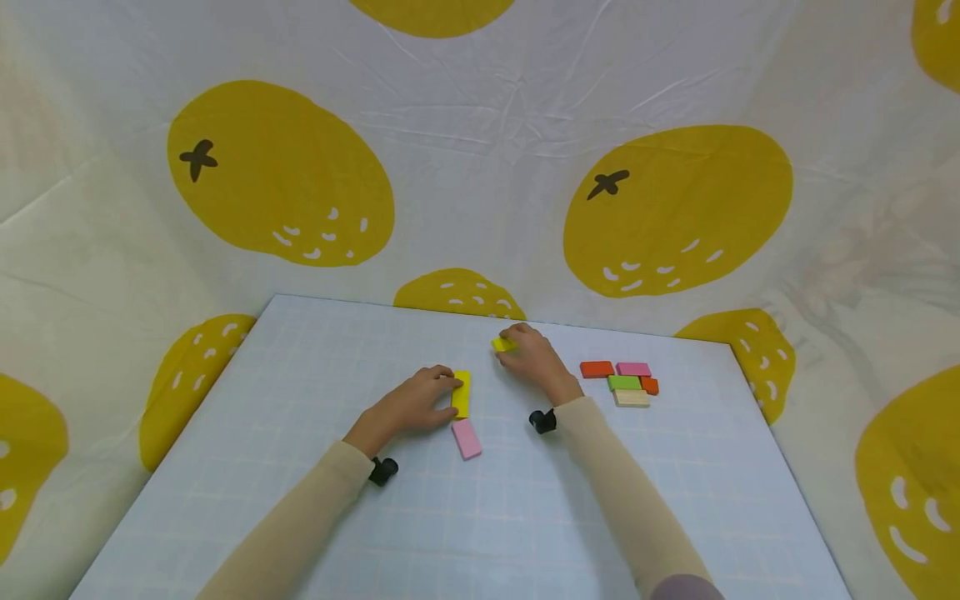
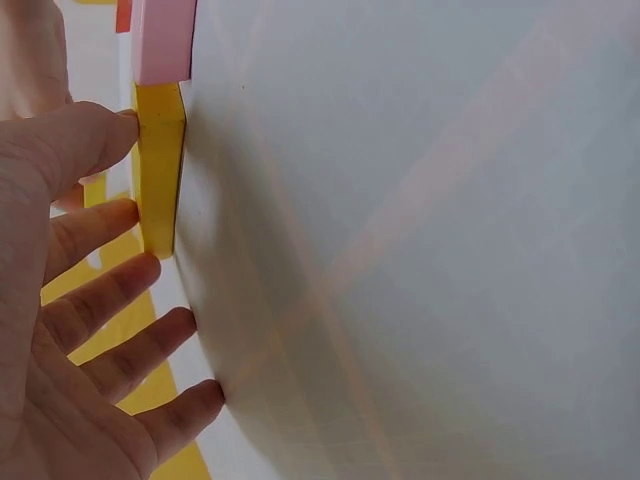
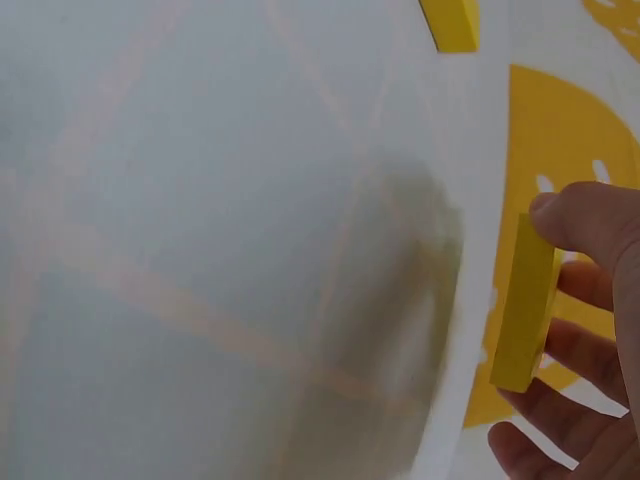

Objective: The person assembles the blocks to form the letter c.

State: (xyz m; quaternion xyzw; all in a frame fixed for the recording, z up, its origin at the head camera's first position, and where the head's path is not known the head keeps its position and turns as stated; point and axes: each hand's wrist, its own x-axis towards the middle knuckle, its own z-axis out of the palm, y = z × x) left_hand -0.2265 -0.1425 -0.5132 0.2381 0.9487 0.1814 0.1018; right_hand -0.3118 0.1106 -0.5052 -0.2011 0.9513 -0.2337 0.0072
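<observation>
both tan sleeves (image 1: 303, 504) stretch forward over the table (image 1: 187, 483). the left hand (image 1: 411, 402) has loose, spread-out fingers; its thumb and pointer finger touch the side of a yellow block (image 1: 462, 395) on the table, with a pink block (image 1: 467, 439) just beside its near end. the right hand (image 1: 534, 360) reaches farther, near the back edge, and pinches a second yellow block (image 3: 526, 312) between thumb and fingers. more colored blocks (image 1: 625, 382) lie in a bunch to its right.

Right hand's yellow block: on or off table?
Off: the right wrist view shows the yellow block clear of the table, against cloth.
</observation>
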